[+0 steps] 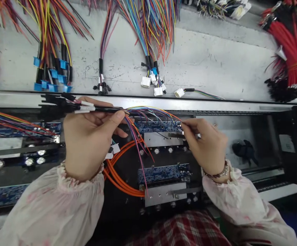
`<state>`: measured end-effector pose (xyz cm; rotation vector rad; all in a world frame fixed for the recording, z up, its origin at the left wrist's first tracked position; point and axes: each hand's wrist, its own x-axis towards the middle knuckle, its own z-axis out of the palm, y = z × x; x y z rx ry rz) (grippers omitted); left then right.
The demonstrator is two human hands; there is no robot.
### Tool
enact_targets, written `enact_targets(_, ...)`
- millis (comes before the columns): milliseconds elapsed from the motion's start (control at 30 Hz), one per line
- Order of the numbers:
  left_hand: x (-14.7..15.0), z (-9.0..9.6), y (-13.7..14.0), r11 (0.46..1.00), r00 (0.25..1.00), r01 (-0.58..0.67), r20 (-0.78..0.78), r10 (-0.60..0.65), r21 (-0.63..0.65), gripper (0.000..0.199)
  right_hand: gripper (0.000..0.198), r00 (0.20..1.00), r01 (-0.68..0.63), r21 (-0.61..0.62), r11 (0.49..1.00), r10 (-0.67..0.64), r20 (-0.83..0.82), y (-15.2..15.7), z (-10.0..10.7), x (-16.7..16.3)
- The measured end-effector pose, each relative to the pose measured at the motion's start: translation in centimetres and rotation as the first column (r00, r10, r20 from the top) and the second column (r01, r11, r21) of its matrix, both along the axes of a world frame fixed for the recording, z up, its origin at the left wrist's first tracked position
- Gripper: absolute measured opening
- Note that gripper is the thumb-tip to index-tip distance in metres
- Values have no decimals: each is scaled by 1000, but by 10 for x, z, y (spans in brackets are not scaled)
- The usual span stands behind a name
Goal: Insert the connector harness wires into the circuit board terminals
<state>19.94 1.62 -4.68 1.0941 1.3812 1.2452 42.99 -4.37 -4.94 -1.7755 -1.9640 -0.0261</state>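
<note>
My left hand (90, 138) is closed around a wire harness (107, 109) with black sleeving, white labels and black connectors at its left end. Its loose purple, red and orange wires hang down to the right of my thumb. My right hand (206, 143) pinches the end of an orange wire (169, 113) at the right edge of the upper blue circuit board (161, 126). Several thin coloured wires arch along the top of that board. Below it sits a second blue circuit board (163, 173) with a metal plate (163, 195).
Blue-plugged harnesses (53, 73) and white-plugged harnesses (152, 78) lie on the grey surface beyond the rail (138, 101). A thick orange cable (117, 181) loops between the boards. More boards (4, 198) stand at left; a red wire bundle (288, 51) lies at far right.
</note>
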Motion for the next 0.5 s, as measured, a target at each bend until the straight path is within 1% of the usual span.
enact_targets(100,1,2,1,999,1000,23,-10,-23,27,8,4,1000,-21,-16,1000,21,-12,1,-3,0)
enact_targets(200,0,1,1,999,999,39,-13,-39,32,11,4,1000,-7,-25,1000,7,-19,0,-6,1)
enact_targets(333,-3,-3,0,999,999,28,-40,-29,-23,8,4,999,-8,-29,1000,7,-34,-1,-7,1)
enact_targets(400,-4,-4,0,999,999,17,-44,-19,-46,10,5,998,-11,-36,999,9,-56,-1,-7,1)
enact_targets(500,-2,-3,0,999,1000,21,-4,-21,-26,9,6,998,-12,-57,998,8,-65,-1,-6,1)
